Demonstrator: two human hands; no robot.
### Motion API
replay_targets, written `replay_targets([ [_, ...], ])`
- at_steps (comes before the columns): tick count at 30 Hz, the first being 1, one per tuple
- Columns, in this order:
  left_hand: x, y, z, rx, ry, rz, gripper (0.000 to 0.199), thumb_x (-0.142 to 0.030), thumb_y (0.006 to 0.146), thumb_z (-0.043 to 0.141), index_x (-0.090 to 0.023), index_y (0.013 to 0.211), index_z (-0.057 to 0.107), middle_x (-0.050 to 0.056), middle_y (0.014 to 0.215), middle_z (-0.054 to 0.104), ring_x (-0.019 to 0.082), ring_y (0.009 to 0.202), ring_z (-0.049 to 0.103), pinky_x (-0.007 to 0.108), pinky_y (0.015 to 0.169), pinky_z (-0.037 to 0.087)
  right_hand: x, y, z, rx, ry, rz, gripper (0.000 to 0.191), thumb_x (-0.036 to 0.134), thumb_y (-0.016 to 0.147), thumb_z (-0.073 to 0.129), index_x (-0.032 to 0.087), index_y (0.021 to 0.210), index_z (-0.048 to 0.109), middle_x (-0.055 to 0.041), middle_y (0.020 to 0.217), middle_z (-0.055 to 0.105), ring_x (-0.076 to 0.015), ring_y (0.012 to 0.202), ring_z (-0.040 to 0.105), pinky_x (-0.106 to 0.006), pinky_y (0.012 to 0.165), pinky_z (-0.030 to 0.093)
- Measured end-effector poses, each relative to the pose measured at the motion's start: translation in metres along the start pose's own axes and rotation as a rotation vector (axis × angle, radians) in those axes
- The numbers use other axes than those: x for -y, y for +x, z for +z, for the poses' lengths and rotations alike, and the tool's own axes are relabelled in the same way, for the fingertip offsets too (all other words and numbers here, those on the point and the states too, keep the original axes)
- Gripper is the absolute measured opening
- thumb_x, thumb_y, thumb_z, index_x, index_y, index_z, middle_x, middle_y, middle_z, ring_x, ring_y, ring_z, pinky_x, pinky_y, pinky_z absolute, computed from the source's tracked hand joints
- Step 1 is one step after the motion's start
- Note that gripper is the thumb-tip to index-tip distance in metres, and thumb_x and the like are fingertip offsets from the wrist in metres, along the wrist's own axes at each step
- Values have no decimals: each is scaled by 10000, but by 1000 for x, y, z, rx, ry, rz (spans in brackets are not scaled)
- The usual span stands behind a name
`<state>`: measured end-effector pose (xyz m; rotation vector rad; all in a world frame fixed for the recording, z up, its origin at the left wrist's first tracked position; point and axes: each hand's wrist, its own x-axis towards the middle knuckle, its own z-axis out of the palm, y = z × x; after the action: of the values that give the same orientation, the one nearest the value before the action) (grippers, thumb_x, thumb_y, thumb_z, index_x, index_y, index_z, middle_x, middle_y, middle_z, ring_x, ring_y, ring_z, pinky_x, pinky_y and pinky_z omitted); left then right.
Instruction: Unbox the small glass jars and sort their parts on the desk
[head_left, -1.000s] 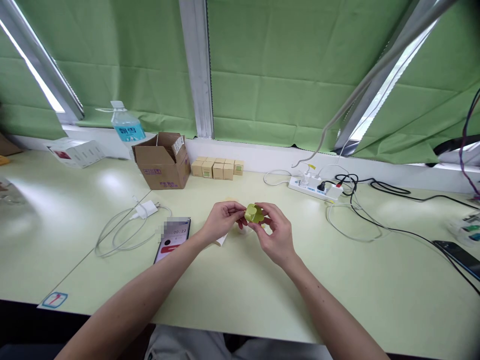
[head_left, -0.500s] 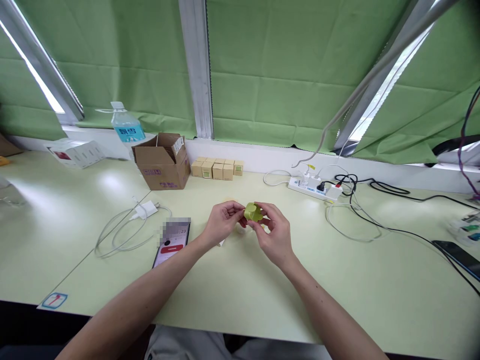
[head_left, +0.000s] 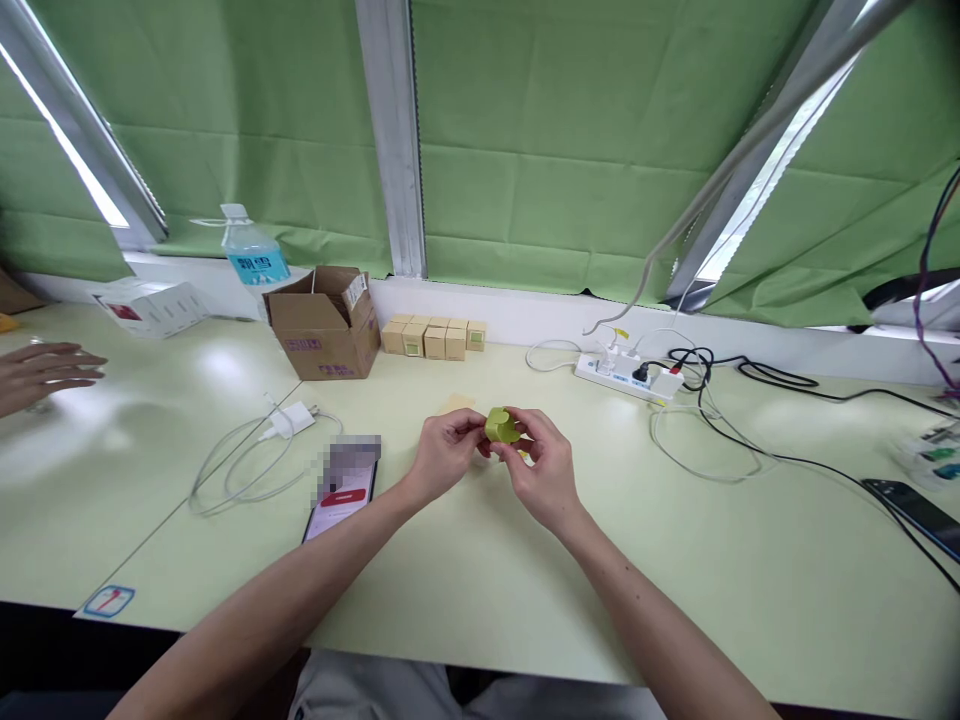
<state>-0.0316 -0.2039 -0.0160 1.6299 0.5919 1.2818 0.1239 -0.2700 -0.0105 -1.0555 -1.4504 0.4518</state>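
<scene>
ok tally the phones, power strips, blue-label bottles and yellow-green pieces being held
phones: 2
power strip: 1
blue-label bottle: 1
held yellow-green piece: 1
total: 5

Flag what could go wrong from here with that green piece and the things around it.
The green piece is held by the fingertips of the left hand and right hand, so it might slip or bend if squeezed. The left forearm runs close by the phone and could nudge it, though contact is unclear.
</scene>
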Motion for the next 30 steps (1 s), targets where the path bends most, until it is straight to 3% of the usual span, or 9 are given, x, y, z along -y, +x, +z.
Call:
replay_targets([
  [4,-2,4,-8,55,-51,-51,131,-269,868,775,-142,902,785,53,792,759,158,699,724,271,688,606,1,1,1,-20,-6,28,361,279,888,747,265,1240,670,-76,1164,683,-209,989,681,-370,790,677],
  [8,-10,12,-18,146,-255,-104,560,-303,805,877,-164,1321,711,124,1093,779,236,1006,749,348,891,608,6,2,-1,-107,-15,56,446,286,839,819,271,1234,612,-46,1104,709,-200,951,712,-364,792,668],
  [10,-12,14,-22,211,-296,-133,635,-307,789,899,-164,1371,689,153,1204,760,266,1105,728,376,946,593,7,2,-2,-116,-49,17,354,271,849,811,261,1150,624,-39,1072,715,-196,942,714,-364,802,664],
  [13,-12,17,-24,248,-274,-189,539,-307,773,915,-142,1259,750,162,1232,759,281,1138,714,394,971,582,7,1,-2,-79,-80,-54,217,250,887,766,246,1086,680,-65,1159,705,-194,958,711,-363,818,665],
  [16,-10,18,-23,230,-251,-207,437,-340,797,897,-132,1160,771,135,1123,782,230,953,737,376,874,601,6,1,-2,-23,-19,-45,221,264,929,709,245,1149,724,-97,1292,662,-210,1033,712,-371,853,671],
  [19,-8,18,-21,224,-250,-191,416,-363,819,877,-129,1141,756,121,1072,768,192,833,712,356,780,598,8,2,-3,-34,31,22,203,295,980,631,243,1121,768,-102,1273,673,-223,1075,711,-380,881,668],
  [24,-11,14,-14,243,-179,-201,509,-323,804,885,-168,1264,734,144,1251,688,225,1014,683,372,858,592,11,3,-2,-96,-5,81,174,265,938,647,247,1016,802,-74,1137,729,-206,981,722,-345,804,663],
  [30,-15,10,-5,282,-112,-95,326,-319,849,843,-213,1151,781,117,1220,599,245,1142,638,381,942,585,8,3,-3,-121,-14,87,176,200,895,627,248,946,789,-46,1078,745,-192,953,720,-313,736,657],
])
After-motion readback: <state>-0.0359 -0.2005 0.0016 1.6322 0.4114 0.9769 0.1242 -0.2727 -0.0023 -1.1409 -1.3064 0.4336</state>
